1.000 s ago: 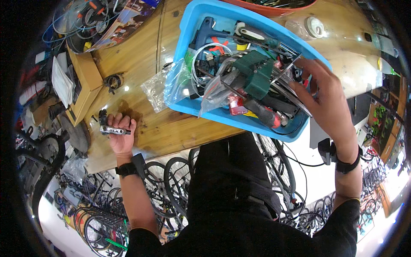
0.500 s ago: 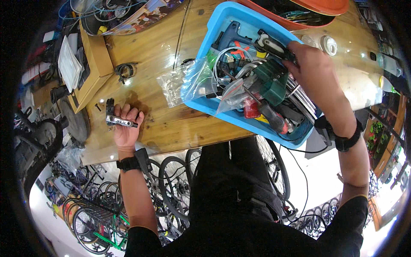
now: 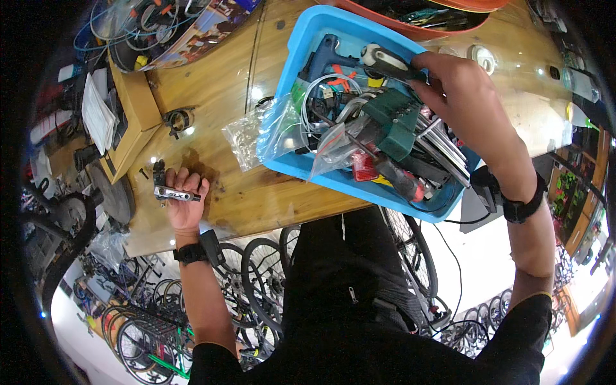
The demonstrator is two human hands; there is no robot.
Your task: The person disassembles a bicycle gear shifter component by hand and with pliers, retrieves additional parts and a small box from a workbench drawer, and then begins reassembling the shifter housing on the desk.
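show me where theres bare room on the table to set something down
The table is bare between the black ring and clear plastic bag, and below that bag, between left hand and blue bin. Crowded: the bin, heaped with tools, and left of the cardboard box.

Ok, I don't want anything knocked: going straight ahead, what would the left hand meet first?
Probably the black ring-shaped clamp on the wooden tabletop, ahead of the left hand, though the hand's height is unclear.
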